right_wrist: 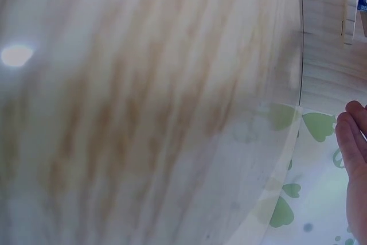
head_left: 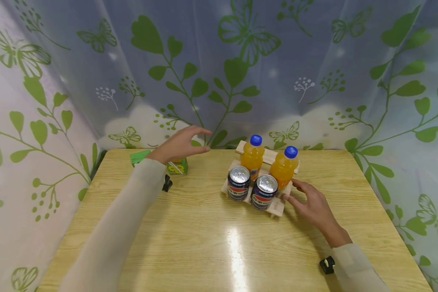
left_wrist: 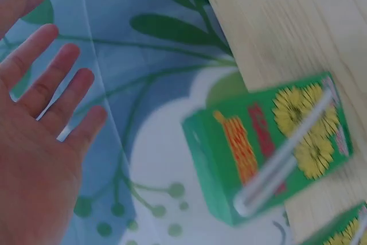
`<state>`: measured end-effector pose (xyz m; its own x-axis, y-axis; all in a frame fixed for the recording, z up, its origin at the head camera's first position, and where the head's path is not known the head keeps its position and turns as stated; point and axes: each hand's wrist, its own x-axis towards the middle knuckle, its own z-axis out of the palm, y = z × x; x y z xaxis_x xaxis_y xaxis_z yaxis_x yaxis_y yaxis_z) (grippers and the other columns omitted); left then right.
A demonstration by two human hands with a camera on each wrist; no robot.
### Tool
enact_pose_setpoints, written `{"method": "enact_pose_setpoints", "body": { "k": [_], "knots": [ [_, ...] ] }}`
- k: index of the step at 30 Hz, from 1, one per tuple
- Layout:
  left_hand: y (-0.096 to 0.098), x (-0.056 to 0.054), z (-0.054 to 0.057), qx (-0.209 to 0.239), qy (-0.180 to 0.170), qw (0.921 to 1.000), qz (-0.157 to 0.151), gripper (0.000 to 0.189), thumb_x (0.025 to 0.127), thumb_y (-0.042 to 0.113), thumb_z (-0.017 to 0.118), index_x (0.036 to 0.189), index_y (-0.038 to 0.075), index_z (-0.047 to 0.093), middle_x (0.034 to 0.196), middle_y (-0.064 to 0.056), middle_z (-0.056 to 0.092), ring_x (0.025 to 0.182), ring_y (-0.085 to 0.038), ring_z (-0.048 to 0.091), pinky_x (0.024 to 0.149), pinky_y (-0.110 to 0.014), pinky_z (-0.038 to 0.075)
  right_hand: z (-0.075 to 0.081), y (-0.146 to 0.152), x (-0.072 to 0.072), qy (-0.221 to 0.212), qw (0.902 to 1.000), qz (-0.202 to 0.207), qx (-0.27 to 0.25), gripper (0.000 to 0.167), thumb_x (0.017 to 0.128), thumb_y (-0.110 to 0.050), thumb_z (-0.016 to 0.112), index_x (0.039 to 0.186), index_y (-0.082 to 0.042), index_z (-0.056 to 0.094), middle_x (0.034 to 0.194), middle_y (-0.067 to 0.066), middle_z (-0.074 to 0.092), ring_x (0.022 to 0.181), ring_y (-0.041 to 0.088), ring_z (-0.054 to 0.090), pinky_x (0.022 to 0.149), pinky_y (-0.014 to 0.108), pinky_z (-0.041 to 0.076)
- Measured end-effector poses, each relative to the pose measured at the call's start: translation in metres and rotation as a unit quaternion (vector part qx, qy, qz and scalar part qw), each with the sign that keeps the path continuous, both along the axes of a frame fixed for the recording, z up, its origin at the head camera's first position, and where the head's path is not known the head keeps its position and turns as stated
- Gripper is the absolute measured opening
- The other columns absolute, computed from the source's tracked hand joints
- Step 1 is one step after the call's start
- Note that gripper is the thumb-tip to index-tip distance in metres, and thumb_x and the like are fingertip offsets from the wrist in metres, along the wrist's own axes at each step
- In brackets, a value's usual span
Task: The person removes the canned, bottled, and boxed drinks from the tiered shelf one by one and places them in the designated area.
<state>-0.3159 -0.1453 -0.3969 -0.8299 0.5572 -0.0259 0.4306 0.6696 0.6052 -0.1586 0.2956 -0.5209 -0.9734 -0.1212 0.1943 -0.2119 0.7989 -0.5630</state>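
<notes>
Toward the back left, my left hand [head_left: 180, 144] hovers with fingers extended and nothing between them. Below and behind it are green drink boxes [head_left: 177, 166] with yellow flowers; the left wrist view shows a straw on the front of one box [left_wrist: 269, 147]. A small wooden rack [head_left: 276, 207] stands right of centre. Its upper step carries two orange drink bottles [head_left: 252, 158] with blue caps, and its lower step two dark cola cans [head_left: 238, 188]. My right hand [head_left: 314, 207] has its thumb and fingertips right at the rack's right side, with fingers fairly straight.
The wooden table [head_left: 197, 227] reaches back to a curtain [head_left: 200, 81] printed with green leaves and butterflies. Small black devices sit at my wrists, one [head_left: 327, 265] by the right sleeve.
</notes>
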Motion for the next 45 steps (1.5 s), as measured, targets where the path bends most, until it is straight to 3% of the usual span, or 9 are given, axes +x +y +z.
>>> {"method": "enact_pose_setpoints", "body": {
  "k": [7,18,26,33,45],
  "knots": [
    [0.024,0.004,0.008,0.018,-0.003,0.9995,-0.025,0.065,0.104,0.038,0.077,0.161,0.019,0.054,0.171,-0.008,0.045,0.16,-0.033,0.039,0.131,-0.06,0.034,0.0,-0.001,0.001,0.011,0.9999,0.002,-0.003,0.062,0.102,-0.027,0.079,0.151,0.005,0.059,0.146,0.03,0.065,0.128,0.051,0.067,0.107,0.07,0.054],
    [0.048,0.006,0.013,0.073,-0.028,0.9955,-0.052,0.071,0.101,0.045,0.079,0.162,0.022,0.052,0.167,0.0,0.05,0.158,-0.026,0.043,0.132,-0.056,0.035,-0.002,0.001,0.0,0.006,1.0,0.0,0.001,0.063,0.103,-0.028,0.079,0.152,0.005,0.057,0.147,0.03,0.064,0.129,0.052,0.066,0.108,0.07,0.053],
    [0.068,0.009,0.019,0.078,-0.036,0.9936,-0.072,0.069,0.101,0.039,0.079,0.163,0.025,0.052,0.167,0.002,0.05,0.156,-0.024,0.044,0.131,-0.055,0.036,0.0,0.001,0.001,0.005,1.0,0.001,-0.004,0.064,0.103,-0.028,0.078,0.152,0.006,0.057,0.147,0.031,0.064,0.13,0.052,0.065,0.109,0.07,0.053],
    [0.077,0.009,0.019,0.084,-0.058,0.9906,-0.091,0.073,0.1,0.041,0.08,0.164,0.024,0.049,0.17,0.003,0.046,0.158,-0.023,0.043,0.133,-0.053,0.035,-0.001,0.001,0.001,0.008,0.9999,0.0,-0.007,0.063,0.103,-0.029,0.078,0.152,0.005,0.057,0.149,0.03,0.063,0.129,0.052,0.065,0.109,0.071,0.053],
    [0.096,0.011,0.015,0.101,-0.061,0.9853,-0.124,0.076,0.097,0.043,0.083,0.163,0.024,0.051,0.166,0.002,0.051,0.156,-0.024,0.045,0.134,-0.047,0.034,-0.003,0.001,0.0,0.01,0.9999,0.002,-0.008,0.062,0.103,-0.028,0.078,0.152,0.005,0.057,0.149,0.03,0.063,0.13,0.052,0.065,0.109,0.071,0.053]
  ]
}}
